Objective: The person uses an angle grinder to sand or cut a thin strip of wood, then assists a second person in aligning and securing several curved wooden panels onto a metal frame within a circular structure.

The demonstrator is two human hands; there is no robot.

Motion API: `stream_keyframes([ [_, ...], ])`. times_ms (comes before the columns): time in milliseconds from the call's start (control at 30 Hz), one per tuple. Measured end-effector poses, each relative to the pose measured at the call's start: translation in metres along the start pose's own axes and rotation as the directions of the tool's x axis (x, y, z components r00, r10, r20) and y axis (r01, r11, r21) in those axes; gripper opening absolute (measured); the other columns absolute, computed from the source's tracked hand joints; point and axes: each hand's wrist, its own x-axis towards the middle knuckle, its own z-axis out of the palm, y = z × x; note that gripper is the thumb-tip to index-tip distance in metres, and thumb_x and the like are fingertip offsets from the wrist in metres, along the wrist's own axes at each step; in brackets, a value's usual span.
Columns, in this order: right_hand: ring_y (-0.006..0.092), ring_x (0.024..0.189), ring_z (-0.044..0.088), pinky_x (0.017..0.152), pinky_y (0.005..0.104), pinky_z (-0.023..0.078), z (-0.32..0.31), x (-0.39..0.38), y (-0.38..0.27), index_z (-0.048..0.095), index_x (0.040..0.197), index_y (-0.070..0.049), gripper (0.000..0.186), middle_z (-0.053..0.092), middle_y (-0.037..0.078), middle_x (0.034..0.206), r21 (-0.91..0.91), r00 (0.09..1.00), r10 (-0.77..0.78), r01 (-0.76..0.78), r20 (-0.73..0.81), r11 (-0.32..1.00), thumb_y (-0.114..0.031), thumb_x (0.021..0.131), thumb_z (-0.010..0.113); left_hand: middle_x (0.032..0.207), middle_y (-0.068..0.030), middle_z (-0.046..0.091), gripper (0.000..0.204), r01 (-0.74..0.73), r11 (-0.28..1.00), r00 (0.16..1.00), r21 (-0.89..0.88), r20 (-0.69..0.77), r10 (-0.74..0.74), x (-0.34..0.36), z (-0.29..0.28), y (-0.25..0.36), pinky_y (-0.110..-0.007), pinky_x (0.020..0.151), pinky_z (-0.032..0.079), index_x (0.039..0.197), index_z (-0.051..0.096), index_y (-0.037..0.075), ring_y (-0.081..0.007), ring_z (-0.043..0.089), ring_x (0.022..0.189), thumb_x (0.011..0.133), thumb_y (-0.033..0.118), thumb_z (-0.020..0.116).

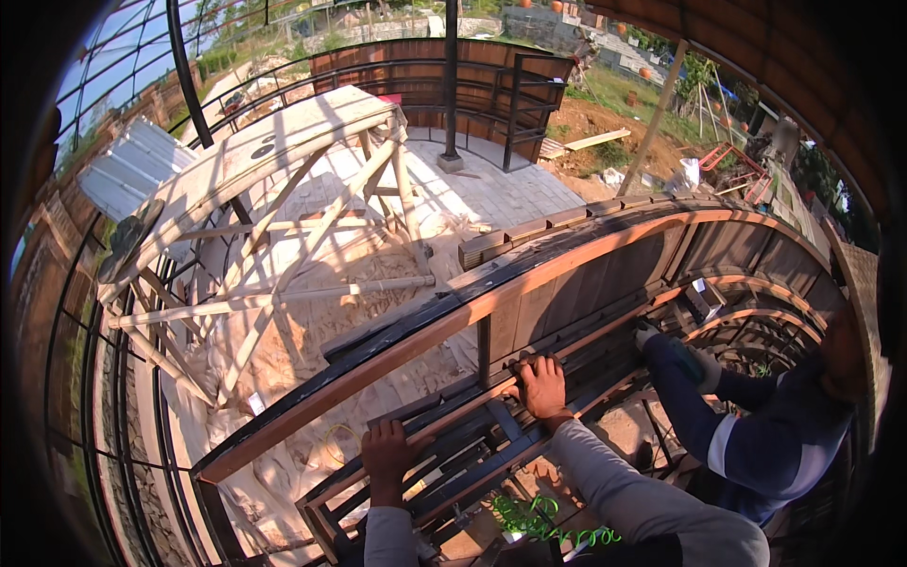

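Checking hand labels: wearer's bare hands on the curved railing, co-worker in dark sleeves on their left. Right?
Wrong side: the co-worker is on the wearer's right, per the head view. Left hand and right hand are on the curved railing, as stated.

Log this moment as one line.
left hand: on lower wooden rail | right hand: on rail, farther right | co-worker: at right, arm extended
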Motion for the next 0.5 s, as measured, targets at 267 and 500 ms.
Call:
stream_keyframes([
  [267, 0.0335, 0.111, 0.054, 0.111, 0.0508, 0.035, -0.0041, 0.0041, 0.0008, 0.062, 0.124, -0.011, 0.064, 0.059, 0.014, 0.114, 0.027, 0.996, -0.061, 0.062, -0.058, 0.998, -0.058, 0.081, 0.070, 0.084, -0.0088, 0.063, 0.071, 0.004, 1.000, 1.000, 0.002, 0.024, -0.005, 0.0009, -0.0003, -0.0016, -0.039, 0.071, 0.050, 0.084, 0.067, 0.006, -0.0270, 0.065, 0.080, 0.073, 0.076, 0.069],
  [500, 0.0307, 0.113, 0.054, 0.111, 0.0494, 0.035, -0.0018, 0.0022, 0.0031, 0.061, 0.123, -0.014, 0.057, 0.057, 0.010, 0.119, 0.002, 0.998, -0.045, 0.045, -0.036, 0.999, -0.054, 0.083, 0.070, 0.082, -0.0082, 0.060, 0.068, 0.014, 0.999, 1.000, 0.041, 0.004, -0.015, 0.0004, 0.0036, 0.0031, -0.041, 0.072, 0.050, 0.078, 0.061, 0.007, -0.0281, 0.063, 0.078, 0.071, 0.073, 0.072],
])
